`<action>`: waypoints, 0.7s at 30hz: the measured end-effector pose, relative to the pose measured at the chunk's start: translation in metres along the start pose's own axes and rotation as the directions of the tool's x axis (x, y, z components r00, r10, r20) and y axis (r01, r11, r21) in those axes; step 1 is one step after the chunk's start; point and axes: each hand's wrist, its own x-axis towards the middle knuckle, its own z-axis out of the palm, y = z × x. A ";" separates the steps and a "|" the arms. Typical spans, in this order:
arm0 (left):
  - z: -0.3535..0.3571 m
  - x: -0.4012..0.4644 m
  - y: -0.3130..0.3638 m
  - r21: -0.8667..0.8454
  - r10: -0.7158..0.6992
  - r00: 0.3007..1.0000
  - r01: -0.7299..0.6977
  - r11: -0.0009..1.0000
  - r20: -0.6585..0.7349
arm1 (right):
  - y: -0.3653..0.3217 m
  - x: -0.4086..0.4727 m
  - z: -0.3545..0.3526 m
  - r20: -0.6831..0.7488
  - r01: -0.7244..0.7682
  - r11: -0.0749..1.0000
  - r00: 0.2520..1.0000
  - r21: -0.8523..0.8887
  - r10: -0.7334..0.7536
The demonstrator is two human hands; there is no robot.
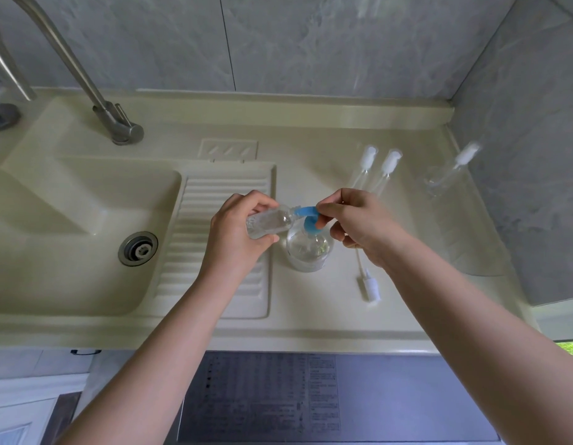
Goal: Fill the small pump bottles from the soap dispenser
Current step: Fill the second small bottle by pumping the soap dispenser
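Your left hand (pixel 237 232): grip curled round a small clear bottle (pixel 269 223), held tilted on its side above the table (pixel 310 303), its open neck pointing right and meeting the blue spout.

Your right hand (pixel 355 223): grip pinching the blue pump head (pixel 307 216) of the soap dispenser; thumb and forefinger sit on the top of the head, the other fingers curled loosely beneath.

Soap dispenser (pixel 307 252): clear, round body, standing upright on the table just right of the ribbed drainboard (pixel 214 245), directly below both of your hands. Contents look clear; level cannot be told.

Loose pump insert (pixel 370 284): white cap with a thin tube, lying flat on the table just right of the dispenser, under your right wrist.

Two small pump bottles (pixel 378 171): clear with white tops, side by side behind your right hand.

Third pump bottle (pixel 452 175): clear, white top, near the right wall, well apart from the pair.

Sink basin (pixel 70 226): left of the drainboard, with a metal drain (pixel 138 248).

Tap (pixel 118 123): metal, mounted behind the basin.
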 end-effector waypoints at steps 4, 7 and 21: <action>0.000 -0.001 -0.001 -0.002 0.009 1.000 -0.009 1.000 0.003 | -0.005 0.002 -0.002 0.004 -0.013 1.000 1.000 -0.001 0.013; 0.000 -0.002 -0.001 -0.010 0.011 1.000 -0.011 1.000 0.001 | -0.006 0.002 -0.004 0.011 -0.026 1.000 1.000 0.008 0.026; 0.001 -0.006 -0.003 -0.049 -0.009 1.000 0.009 0.999 -0.001 | 0.002 -0.001 0.003 -0.012 0.014 1.000 1.000 0.010 -0.013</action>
